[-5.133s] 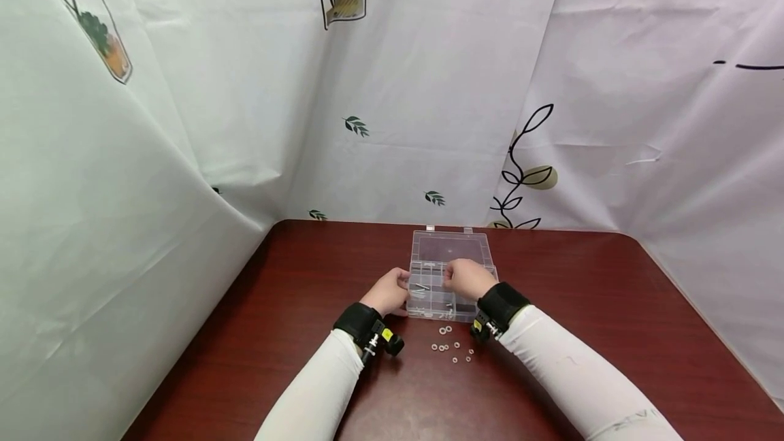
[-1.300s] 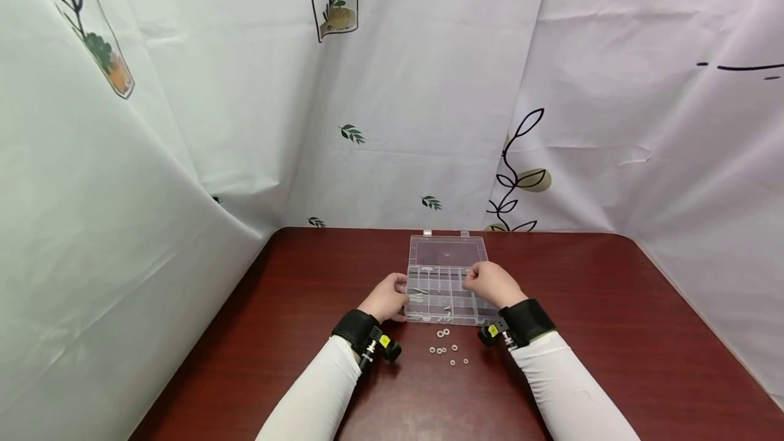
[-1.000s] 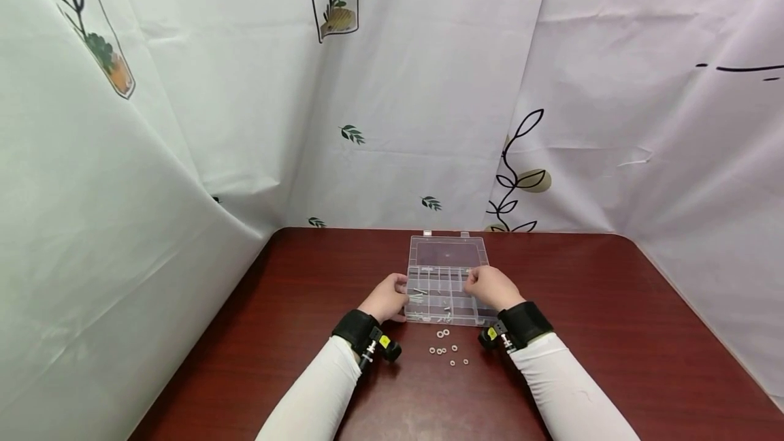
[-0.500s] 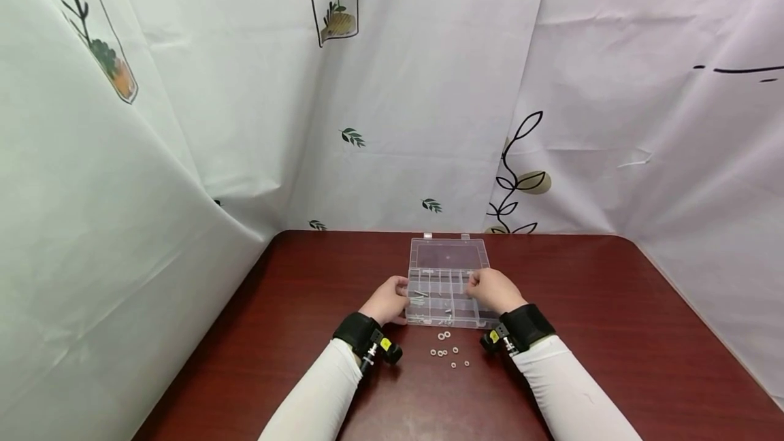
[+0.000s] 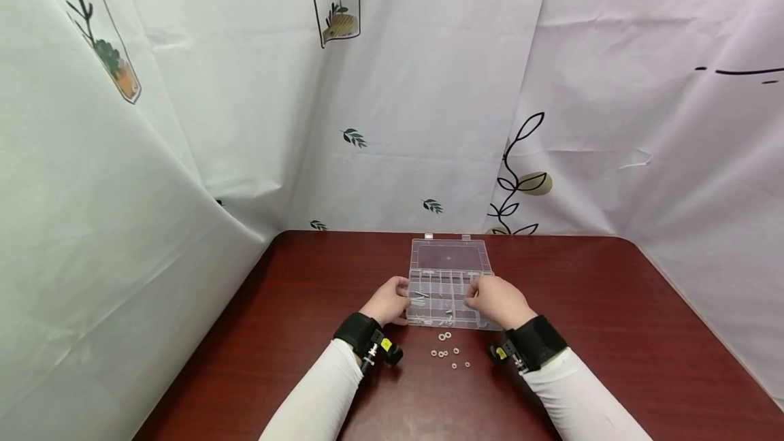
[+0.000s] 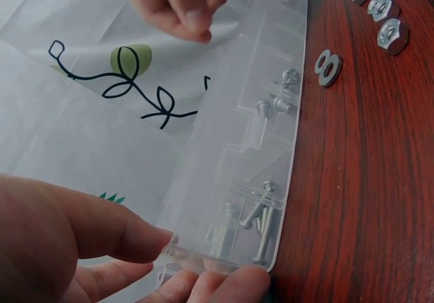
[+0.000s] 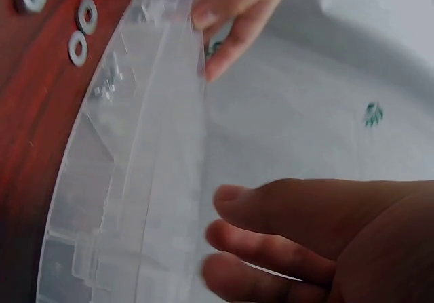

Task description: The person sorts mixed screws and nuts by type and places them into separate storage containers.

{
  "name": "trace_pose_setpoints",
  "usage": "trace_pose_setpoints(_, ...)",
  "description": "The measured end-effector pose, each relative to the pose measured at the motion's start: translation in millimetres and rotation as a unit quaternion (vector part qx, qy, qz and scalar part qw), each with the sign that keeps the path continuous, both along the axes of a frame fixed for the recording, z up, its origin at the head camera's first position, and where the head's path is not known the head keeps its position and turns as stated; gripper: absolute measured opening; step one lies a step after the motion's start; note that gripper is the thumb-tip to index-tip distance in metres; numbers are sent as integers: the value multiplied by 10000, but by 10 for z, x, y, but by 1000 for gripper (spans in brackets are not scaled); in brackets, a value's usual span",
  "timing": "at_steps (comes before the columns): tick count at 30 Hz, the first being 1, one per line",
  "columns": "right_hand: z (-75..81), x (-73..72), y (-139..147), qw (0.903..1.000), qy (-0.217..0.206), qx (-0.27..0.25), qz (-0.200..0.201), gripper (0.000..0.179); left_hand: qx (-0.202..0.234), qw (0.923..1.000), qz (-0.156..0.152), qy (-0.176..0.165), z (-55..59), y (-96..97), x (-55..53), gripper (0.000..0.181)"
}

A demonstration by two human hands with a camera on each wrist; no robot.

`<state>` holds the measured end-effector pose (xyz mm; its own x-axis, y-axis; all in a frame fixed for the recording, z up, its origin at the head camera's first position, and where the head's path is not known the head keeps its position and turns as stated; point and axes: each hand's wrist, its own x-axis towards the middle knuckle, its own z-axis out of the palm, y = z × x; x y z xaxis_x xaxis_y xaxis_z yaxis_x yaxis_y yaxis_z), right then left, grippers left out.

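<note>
A clear plastic compartment box (image 5: 471,322) sits on the table with its lid (image 5: 450,257) laid back. My left hand (image 5: 387,301) grips the box's left end, thumb on the upper edge and fingers underneath in the left wrist view. Long screws (image 6: 264,225) lie in the compartment by that hand, and short screws (image 6: 278,101) further along. My right hand (image 5: 499,299) hovers above the right part of the box. In the right wrist view, its thumb and fingers are loosely bent and apart, with nothing seen between them.
Washers (image 6: 330,70) and hex nuts (image 6: 392,36) lie loose on the dark red table (image 5: 343,257) in front of the box. A white patterned cloth (image 5: 429,87) hangs behind and at the sides.
Since the earliest frame, my right hand has moved right from the middle of the box. In the last half second its wrist has shifted slightly right and nearer me. My left hand keeps its hold.
</note>
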<state>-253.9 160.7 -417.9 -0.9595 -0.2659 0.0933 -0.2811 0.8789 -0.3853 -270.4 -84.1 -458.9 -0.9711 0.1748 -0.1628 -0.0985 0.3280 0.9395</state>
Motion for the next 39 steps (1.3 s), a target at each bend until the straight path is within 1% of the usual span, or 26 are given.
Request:
trace_pose_setpoints(5, 16, 225, -26, 9985, 250, 277, 403, 15, 17, 10000, -12, -30, 29, 3, 5, 51)
trace_pose_setpoints(8, 8, 335, -23, 9963, 276, 479, 654, 20, 47, 10000, -13, -17, 41, 0, 7, 52)
trace_pose_setpoints(11, 4, 418, -18, 9923, 182, 692, 1014, 23, 56, 10000, -5, -36, 41, -6, 5, 52)
trace_pose_setpoints(15, -13, 478, -18, 9857, 49, 861, 1446, 26, 31, 10000, -6, -45, 26, -14, -1, 50)
trace_pose_setpoints(18, -45, 495, -30, 9818, -20, 891, 1679, 28, -1, 10000, -28, -36, 18, -14, -2, 50)
trace_pose_setpoints(22, -102, 495, -59, 9767, 2, 921, 1936, 30, -24, 10000, -26, -21, 16, -8, 0, 51)
trace_pose_setpoints(25, -133, 495, -76, 9750, -54, 884, 2038, 30, -19, 10000, -7, -15, 15, -3, -1, 51)
trace_pose_setpoints(29, -152, 503, -88, 9754, -174, 782, 2054, 29, -8, 10000, -7, -7, 16, 0, -5, 51)
trace_pose_setpoints(39, -207, 502, -101, 9764, -11, 927, 1952, 28, 48, 10000, 16, 37, 28, 4, 14, 53)
